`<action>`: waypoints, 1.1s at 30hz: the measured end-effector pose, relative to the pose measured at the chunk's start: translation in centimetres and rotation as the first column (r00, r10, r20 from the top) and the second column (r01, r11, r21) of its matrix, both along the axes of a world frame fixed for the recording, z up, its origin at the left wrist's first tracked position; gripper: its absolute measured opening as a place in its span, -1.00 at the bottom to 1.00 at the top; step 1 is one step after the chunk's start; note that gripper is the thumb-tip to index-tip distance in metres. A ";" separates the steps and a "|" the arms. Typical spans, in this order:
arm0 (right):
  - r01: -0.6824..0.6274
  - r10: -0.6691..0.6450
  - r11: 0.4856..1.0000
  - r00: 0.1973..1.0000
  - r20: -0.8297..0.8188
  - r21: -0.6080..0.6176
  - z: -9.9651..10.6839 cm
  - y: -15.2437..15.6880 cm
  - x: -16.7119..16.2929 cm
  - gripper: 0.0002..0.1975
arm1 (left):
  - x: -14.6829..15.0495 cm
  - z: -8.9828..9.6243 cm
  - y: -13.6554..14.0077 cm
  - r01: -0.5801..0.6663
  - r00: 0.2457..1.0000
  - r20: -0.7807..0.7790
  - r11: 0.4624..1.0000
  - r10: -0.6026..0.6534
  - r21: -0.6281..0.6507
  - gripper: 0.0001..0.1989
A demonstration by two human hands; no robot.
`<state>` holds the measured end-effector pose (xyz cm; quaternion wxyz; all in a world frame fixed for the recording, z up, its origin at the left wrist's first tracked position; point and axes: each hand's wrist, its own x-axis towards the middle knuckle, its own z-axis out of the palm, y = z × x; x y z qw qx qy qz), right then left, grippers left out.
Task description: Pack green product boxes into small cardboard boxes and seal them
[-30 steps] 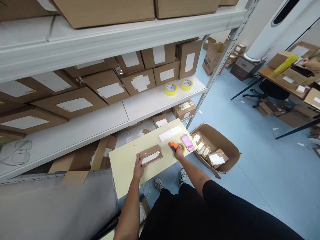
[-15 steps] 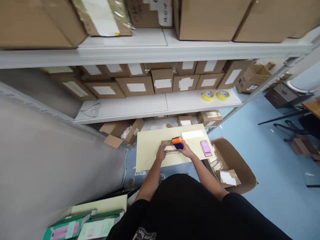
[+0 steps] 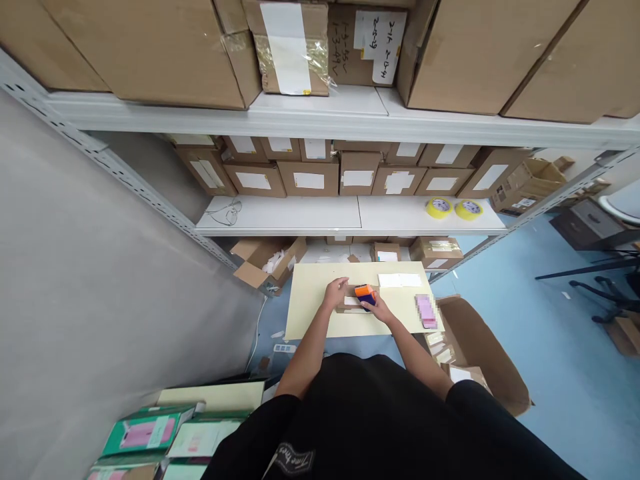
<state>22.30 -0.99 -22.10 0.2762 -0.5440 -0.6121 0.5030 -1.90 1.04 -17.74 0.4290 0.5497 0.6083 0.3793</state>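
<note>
A small flat cardboard box [image 3: 345, 309] with a white label lies on the pale yellow tabletop [image 3: 309, 313]. My right hand [image 3: 381, 309] is closed round an orange and dark blue handheld tool [image 3: 365, 293], held over the right part of the box. What the tool is exactly, I cannot make out. At the box's left end, my left hand [image 3: 335, 293] has its fingers stretched out and raised. It holds nothing that I can see. A white paper strip [image 3: 400, 280] and a pink, partly pixelated phone-like thing [image 3: 427, 311] lie to the right.
Shelves with labelled cardboard boxes [image 3: 309, 179] rise behind the table. Two yellow tape rolls [image 3: 439, 208] sit on the middle shelf [image 3: 300, 212]. An open carton [image 3: 265, 263] stands at the left, and a large carton [image 3: 493, 353] with small boxes at the right. Green boxes [image 3: 145, 433] are lower left.
The camera view has shifted left and up, so everything appears further right and lower. My left hand's fingers have lifted from the box. The tool stays in my right hand over the box.
</note>
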 end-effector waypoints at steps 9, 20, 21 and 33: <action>-0.101 0.099 0.995 0.993 -0.059 -0.024 0.9 0.7 1.7 -0.40 | 2.3 4.5 2.9 0.312 0.949 0.089 0.940 -0.302 -0.138 -0.63; -0.167 0.154 0.978 0.983 0.104 0.124 5.6 2.6 2.9 -0.51 | 3.8 6.3 1.4 0.095 0.991 0.099 0.995 -0.094 -0.002 -0.70; -0.165 0.150 0.978 0.981 0.119 0.131 5.9 2.7 2.9 -0.51 | 3.8 6.4 1.4 0.084 0.989 0.122 0.996 -0.081 -0.014 -0.71; -0.210 0.183 0.969 0.964 0.191 0.132 9.1 4.4 3.6 -0.48 | 4.9 5.5 -0.5 -0.234 0.967 -0.090 0.971 0.238 0.054 -0.82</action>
